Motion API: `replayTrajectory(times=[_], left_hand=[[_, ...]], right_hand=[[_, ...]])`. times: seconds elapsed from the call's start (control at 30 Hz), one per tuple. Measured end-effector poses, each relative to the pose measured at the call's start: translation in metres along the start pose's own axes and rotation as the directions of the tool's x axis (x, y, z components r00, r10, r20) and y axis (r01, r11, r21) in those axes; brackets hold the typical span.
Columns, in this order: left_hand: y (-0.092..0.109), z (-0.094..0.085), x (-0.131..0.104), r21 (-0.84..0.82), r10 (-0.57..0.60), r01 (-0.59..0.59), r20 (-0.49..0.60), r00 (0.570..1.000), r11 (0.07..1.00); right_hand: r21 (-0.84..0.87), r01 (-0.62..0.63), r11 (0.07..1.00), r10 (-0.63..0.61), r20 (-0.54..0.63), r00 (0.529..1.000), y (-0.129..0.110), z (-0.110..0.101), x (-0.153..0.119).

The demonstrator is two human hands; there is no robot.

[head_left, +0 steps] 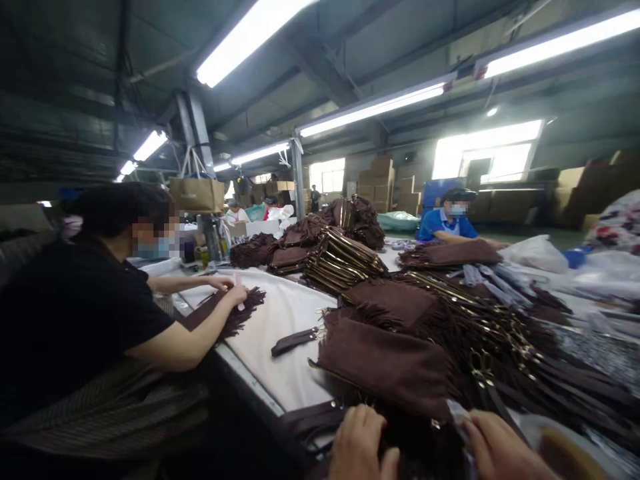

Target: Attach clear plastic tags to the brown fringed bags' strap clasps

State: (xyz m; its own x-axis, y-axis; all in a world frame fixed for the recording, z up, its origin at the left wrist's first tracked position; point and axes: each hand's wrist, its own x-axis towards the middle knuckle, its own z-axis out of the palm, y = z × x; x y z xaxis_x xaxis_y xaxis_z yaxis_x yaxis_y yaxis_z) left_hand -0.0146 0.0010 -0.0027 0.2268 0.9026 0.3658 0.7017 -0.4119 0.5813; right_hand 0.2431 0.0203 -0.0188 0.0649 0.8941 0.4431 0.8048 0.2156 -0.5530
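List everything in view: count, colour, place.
Fringed bags: many, dark brown, heaped on table
Straps: several, dark, among bags
Cloth: one, off-white, left of bags
Plastic bags: several, whitish, right
Near co-worker: one, black top, left
Far co-worker: one, blue top, opposite
Handled bag: one, tan, upper left
Cartons: many, brown, background
Lights: several, white, overhead
Windows: several, bright, background
Left hand: one, bare, bottom centre, by dark fabric
Right hand: one, bare, bottom right, touching clear plastic

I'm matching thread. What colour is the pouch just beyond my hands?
The pouch is dark brown, clearest in the head view.
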Motion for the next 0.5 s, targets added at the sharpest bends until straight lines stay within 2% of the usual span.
replayTrajectory(times=[0.1, 0.23, 0.27, 0.37, 0.43, 0.5], left_hand=[[0.016, 0.006, -0.006, 0.113, 0.105, -0.111, 0.053, 0.993, 0.987], [0.028, 0.007, -0.014, 0.215, 0.123, -0.148, 0.125, 0.984, 0.965], [0.028, 0.008, -0.013, 0.223, 0.137, -0.168, 0.145, 0.98, 0.96], [0.026, 0.011, -0.01, 0.193, 0.179, -0.211, 0.173, 0.969, 0.958], [0.028, 0.013, -0.005, 0.16, 0.183, -0.212, 0.179, 0.967, 0.964], [0.035, 0.012, -0.002, 0.15, 0.167, -0.195, 0.178, 0.97, 0.969]], right_hand=[[-0.224, 0.052, 0.973, -0.073, -0.086, 0.994, -0.01, -0.011, 0.0], [-0.232, 0.082, 0.969, -0.132, -0.209, 0.969, -0.027, -0.017, -0.024], [-0.19, 0.088, 0.978, -0.127, -0.207, 0.97, -0.033, -0.016, -0.034], [-0.059, 0.032, 0.998, -0.036, -0.079, 0.996, -0.05, -0.006, -0.06], [-0.078, -0.051, 0.996, 0.048, -0.043, 0.998, -0.056, 0.004, -0.066], [-0.122, -0.096, 0.988, 0.088, -0.072, 0.994, -0.055, 0.014, -0.063]])
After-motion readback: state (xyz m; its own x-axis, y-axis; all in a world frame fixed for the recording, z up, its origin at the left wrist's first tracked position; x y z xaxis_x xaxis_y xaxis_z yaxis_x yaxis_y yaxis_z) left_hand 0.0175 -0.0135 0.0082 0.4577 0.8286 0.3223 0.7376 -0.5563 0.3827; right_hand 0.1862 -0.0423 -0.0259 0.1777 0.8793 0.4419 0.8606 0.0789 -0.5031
